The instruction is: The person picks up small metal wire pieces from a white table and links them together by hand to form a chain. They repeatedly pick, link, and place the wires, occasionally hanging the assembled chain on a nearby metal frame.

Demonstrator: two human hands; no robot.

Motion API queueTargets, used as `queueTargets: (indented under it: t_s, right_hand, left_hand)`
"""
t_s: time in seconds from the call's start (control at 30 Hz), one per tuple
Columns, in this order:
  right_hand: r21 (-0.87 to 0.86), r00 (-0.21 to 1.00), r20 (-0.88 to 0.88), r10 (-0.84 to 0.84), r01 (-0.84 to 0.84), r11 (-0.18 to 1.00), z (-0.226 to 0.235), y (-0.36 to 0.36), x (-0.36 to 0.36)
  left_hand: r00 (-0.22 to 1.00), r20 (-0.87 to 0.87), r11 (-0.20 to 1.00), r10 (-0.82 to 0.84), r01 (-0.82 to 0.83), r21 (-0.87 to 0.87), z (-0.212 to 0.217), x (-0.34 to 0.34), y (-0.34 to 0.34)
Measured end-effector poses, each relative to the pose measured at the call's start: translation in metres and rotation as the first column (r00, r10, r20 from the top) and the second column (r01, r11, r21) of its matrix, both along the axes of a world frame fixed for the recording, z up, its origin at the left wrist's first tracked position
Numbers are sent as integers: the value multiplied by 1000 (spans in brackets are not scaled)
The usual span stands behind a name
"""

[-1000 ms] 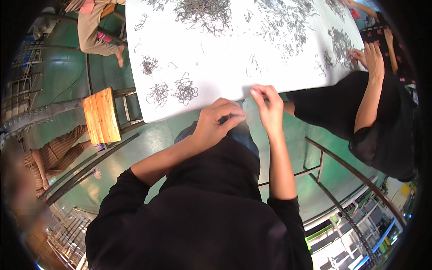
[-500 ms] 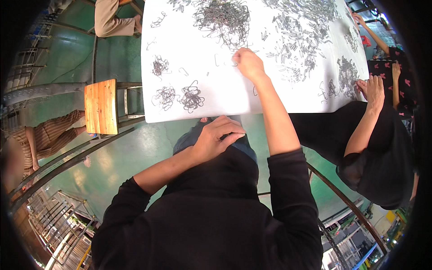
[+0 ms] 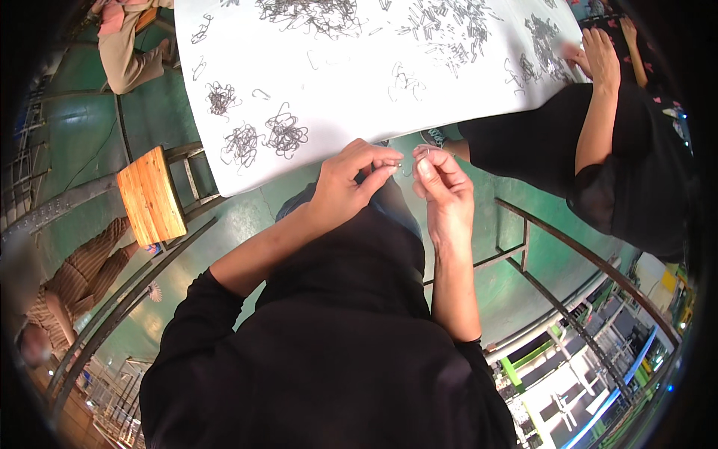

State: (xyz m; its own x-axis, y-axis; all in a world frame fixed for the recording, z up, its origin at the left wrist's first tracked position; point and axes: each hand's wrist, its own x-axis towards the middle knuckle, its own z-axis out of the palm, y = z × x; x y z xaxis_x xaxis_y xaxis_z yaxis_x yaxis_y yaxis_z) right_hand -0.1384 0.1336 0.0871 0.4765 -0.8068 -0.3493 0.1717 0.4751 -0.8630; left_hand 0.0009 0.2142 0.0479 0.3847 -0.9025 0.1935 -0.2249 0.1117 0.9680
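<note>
A: What is sitting at the far left?

B: A wooden stool (image 3: 152, 194) is standing on the green floor (image 3: 90, 135), just beside the left edge of the white worktop (image 3: 359, 97). Another person in beige (image 3: 127, 45) is sitting beyond it, at the far left corner.

A: And on the worktop itself?

B: Small tangles of dark wire pieces (image 3: 262, 138) are lying near the near-left corner, and bigger heaps of loose wire pieces (image 3: 314, 11) are spreading along the far side.

A: What is the left hand (image 3: 348, 179) doing?

B: It is hovering just past the near edge of the worktop, with its fingers curled in and the thumb and fingertips pinching narrowly on one end of a thin bent wire hook (image 3: 407, 161).

A: And the right hand (image 3: 443, 183)?

B: It is sitting just beside the left one, fingertips nearly touching it, and it is pinching the other end of the same wire hook. So the wire hook is being held between the two hands, above the person's lap, near the worktop's edge. It is too thin to tell its exact shape.

A: Anything further right?

B: A co-worker in black (image 3: 598, 150) is standing at the right side, resting a hand (image 3: 598, 52) on the worktop among the wire pieces there.
</note>
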Motion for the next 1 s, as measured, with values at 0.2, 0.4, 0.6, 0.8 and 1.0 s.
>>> queueTargets:
  t_s: [0.2, 0.4, 0.6, 0.8, 1.0]
  right_hand:
    - [-110, 984, -58, -166, 159, 981, -11, 10, 0]
    - [-452, 974, -52, -221, 174, 875, -17, 7, 2]
    - [-546, 976, -110, -185, 96, 832, -18, -4, -5]
    - [-542, 977, -175, -124, 9, 840, -21, -10, -9]
    - [-550, 968, -224, -112, -31, 835, -24, -10, -5]
  left_hand:
    - [993, -122, 998, -4, 10, 56, 1, -8, -10]
    - [999, -44, 1000, 6, -6, -8, -3, -5, -22]
    - [808, 536, 967, 246, -242, -78, -61, 86, -121]
    - [544, 835, 942, 83, -317, 113, -100, 127, -200]
    - [828, 561, 932, 22, -219, 287, -83, 117, -193]
